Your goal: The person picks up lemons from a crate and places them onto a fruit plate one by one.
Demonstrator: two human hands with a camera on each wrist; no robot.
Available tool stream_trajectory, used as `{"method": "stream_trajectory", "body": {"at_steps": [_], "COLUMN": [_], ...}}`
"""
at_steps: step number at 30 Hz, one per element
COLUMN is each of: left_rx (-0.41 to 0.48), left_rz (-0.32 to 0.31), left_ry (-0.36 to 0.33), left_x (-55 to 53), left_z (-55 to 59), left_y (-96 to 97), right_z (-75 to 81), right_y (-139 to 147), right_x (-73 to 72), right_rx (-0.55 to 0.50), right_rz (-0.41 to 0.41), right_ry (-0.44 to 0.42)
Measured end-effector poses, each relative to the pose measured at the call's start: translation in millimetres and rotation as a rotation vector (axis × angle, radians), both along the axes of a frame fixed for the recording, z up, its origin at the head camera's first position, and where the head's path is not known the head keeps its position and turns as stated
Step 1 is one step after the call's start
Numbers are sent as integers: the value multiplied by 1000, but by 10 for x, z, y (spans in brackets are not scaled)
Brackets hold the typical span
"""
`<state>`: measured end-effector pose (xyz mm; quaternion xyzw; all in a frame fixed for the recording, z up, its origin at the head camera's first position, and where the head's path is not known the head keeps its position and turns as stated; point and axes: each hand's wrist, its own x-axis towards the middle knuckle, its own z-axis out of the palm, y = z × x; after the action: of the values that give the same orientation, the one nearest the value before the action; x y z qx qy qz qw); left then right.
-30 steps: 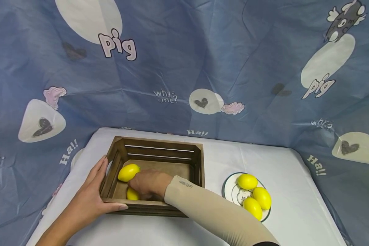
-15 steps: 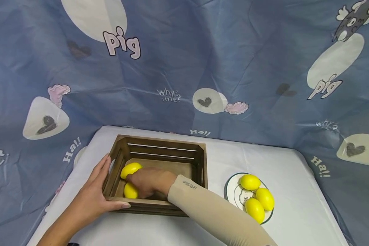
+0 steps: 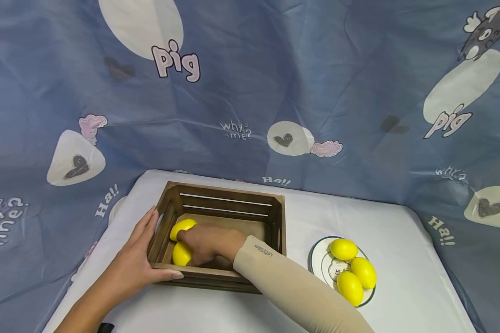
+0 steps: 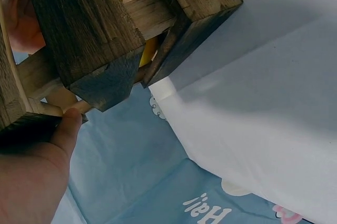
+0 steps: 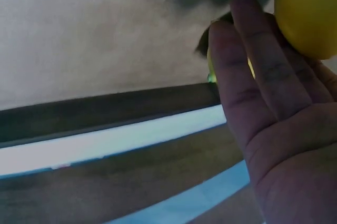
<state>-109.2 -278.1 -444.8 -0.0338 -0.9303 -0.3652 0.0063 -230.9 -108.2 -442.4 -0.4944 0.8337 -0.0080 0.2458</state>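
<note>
A brown slatted wooden crate stands on the white-covered table, two lemons inside at its left end. My left hand braces its near-left corner, fingers stretched along the left wall and thumb along the front. The left wrist view shows that thumb at the slats' edge. Inside the crate, my right hand lies between the farther lemon and the nearer lemon, touching them in this view. In the right wrist view, its extended fingers lie beside one lemon and partly cover the other; its thumb is hidden.
Right of the crate, a white plate with a dark rim carries three lemons. A blue printed cloth hangs behind the table. My right forearm in a beige sleeve crosses over the crate's front wall.
The right hand has shifted leftward in the crate. The nearer lemon has moved toward the left wall and shows more. The left hand keeps its place; the head view has shifted slightly.
</note>
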Motion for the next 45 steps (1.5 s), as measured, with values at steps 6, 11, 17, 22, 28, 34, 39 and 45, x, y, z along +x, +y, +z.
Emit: {"method": "stream_trajectory", "body": {"at_steps": [6,11,17,22,28,34,39,45], "left_rx": [-7,-11,-20,-12,-22,-31,-31,-25], "left_rz": [0,0,4,-7,-1,6,7,-3], "left_ry": [1,0,9,20,2,-19,-28,-21], "left_x": [-32,-32,-7,-13,-15,-5,-5,-7], "left_z": [-18,-37,-28,-26,-27,-21,-12,1], "left_y": [16,18,3,22,9,-7,-21,-2], "right_z": [36,112,244,316,406,566,745,893], "right_y": [28,46,48,84,159,313,487,709], "right_x": [-21,-21,7,33,45,60,82,99], "right_rx": [-31,-23,3,8,-9,-42,-101,-190], "right_rz": [-8,14,2,33,46,56,69,66], "right_ry": [-10,41,87,100,125,153,160,143]}}
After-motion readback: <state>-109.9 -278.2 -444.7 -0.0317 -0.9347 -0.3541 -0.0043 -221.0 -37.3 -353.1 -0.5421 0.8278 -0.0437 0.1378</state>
